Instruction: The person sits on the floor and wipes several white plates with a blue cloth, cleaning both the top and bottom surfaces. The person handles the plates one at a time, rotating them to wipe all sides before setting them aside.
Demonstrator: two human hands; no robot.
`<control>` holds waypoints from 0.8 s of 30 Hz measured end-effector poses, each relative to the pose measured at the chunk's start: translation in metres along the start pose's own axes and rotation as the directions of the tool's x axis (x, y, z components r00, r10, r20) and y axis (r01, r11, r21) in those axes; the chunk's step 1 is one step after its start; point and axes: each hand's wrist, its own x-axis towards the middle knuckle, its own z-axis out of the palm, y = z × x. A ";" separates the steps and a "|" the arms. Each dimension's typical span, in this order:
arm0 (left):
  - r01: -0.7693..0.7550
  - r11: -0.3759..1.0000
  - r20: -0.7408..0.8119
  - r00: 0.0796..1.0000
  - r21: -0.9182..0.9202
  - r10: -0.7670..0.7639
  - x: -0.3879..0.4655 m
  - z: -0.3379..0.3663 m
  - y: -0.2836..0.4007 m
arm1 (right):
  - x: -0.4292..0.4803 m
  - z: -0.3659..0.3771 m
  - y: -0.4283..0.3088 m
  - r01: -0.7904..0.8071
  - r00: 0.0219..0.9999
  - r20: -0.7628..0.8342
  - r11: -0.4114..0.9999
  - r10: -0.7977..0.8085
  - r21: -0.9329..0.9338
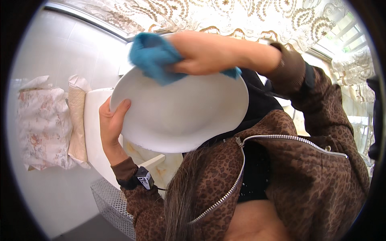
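Observation:
A large white, smooth, rounded shell, possibly a chair's seat or back, lies tilted in front of my body. At its left rim my left hand grips it, thumb on the upper face and fingers behind the edge. My right hand, slightly blurred, holds a crumpled blue cloth over the shell's far upper edge. Another bit of blue cloth shows below the right wrist. The fingers inside the cloth are partly hidden.
A white surface stands left of the shell, with floral fabric and a rolled quilted cloth beyond. A metal mesh basket is lower left. A pale leg or bar shows below. Patterned lace curtains hang at the top.

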 end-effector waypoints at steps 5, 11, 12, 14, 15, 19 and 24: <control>-0.038 0.999 0.036 0.999 0.019 0.037 0.013 0.012 0.011 | 0.038 -0.007 -0.015 -0.090 0.979 0.180 0.994 0.100 -0.063; 0.053 0.998 0.026 0.998 0.029 -0.054 0.017 0.009 -0.006 | -0.023 -0.005 0.036 -0.165 0.985 0.074 0.983 0.159 0.080; 0.062 0.996 0.022 0.998 0.057 -0.064 0.017 0.006 -0.011 | -0.043 0.001 0.040 -0.180 0.983 0.042 0.972 0.176 0.149; 0.082 0.996 -0.011 0.997 -0.030 -0.082 0.012 0.004 -0.022 | -0.083 0.015 0.038 -0.288 0.957 0.057 0.913 0.284 0.289; 0.100 0.992 -0.028 0.994 -0.082 -0.102 0.009 0.003 -0.028 | -0.102 0.022 0.035 -0.409 0.912 0.117 0.848 0.393 0.337; 0.117 0.985 -0.110 0.985 -0.128 -0.131 0.000 0.000 -0.047 | -0.144 0.055 0.026 -0.498 0.852 0.166 0.670 0.497 0.550; 0.083 0.981 -0.163 0.980 -0.177 -0.113 -0.003 -0.009 -0.055 | -0.119 0.052 0.038 -0.446 0.887 0.127 0.749 0.444 0.490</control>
